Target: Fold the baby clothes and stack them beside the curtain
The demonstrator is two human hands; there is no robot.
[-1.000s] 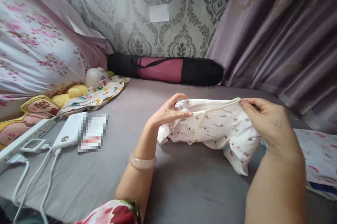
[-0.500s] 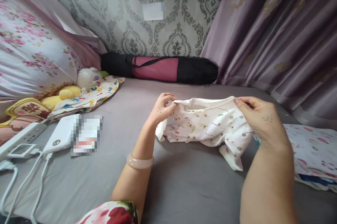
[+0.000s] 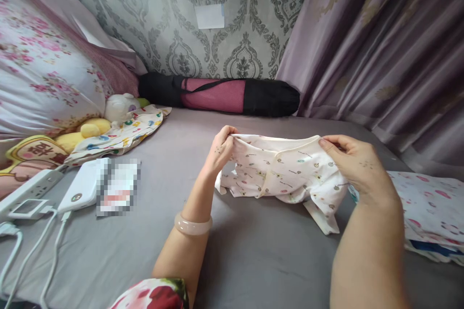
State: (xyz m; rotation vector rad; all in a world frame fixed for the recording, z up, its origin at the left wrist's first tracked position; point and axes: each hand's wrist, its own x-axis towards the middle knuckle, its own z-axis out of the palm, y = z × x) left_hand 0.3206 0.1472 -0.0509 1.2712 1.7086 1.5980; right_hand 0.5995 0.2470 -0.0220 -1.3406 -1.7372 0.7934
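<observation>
A small white baby shirt (image 3: 279,169) with a tiny print hangs between my two hands over the grey bed sheet (image 3: 174,260). My left hand (image 3: 222,149) is closed on one shoulder of the shirt, beside the neckline. The opposite shoulder is pinched between the thumb and fingers of my right hand (image 3: 348,156). The neckline is stretched out between them, and a front seam runs down the middle. One sleeve droops below my right hand; part of the other sleeve shows behind my left wrist.
Folded printed clothes (image 3: 431,202) lie at the right. On the left are a white power bank (image 3: 81,188) with cables, a power strip (image 3: 32,193), a blurred-out packet (image 3: 119,188), plush toys (image 3: 94,127) and a printed cloth (image 3: 126,130). A black and pink mat bag (image 3: 213,96) lies along the wall.
My left hand has shifted slightly left and up, drawing the neckline straighter. Its fingers are now closed more fully on the shoulder. The sleeve under my right hand has swung a little.
</observation>
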